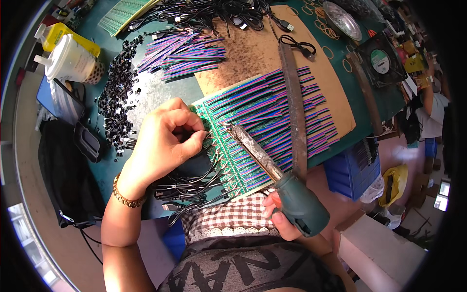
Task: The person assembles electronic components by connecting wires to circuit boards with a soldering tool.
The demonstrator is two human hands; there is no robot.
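Note:
My right hand [282,214] is closed around the dark green handle of a soldering iron [255,153]. The iron's tip points up and left, just over a row of solder pads on a green circuit board [210,116]. At the board's left edge my left hand [168,138] pinches thumb and forefinger together; whatever is between them is too small to make out. Many striped blue, pink and black ribbon wires [253,104] fan out across the board to the right. Black USB cables [187,187] with bared ends hang from its lower left pads.
A rusty metal bar [294,112] lies across the ribbon wires. Loose wire strips [182,53], small black connectors [116,92] and more black cables [194,14] cover the far side. A lidded cup [73,61] stands left; a black fan [381,61] sits right. Brown cardboard [248,53] lies beneath.

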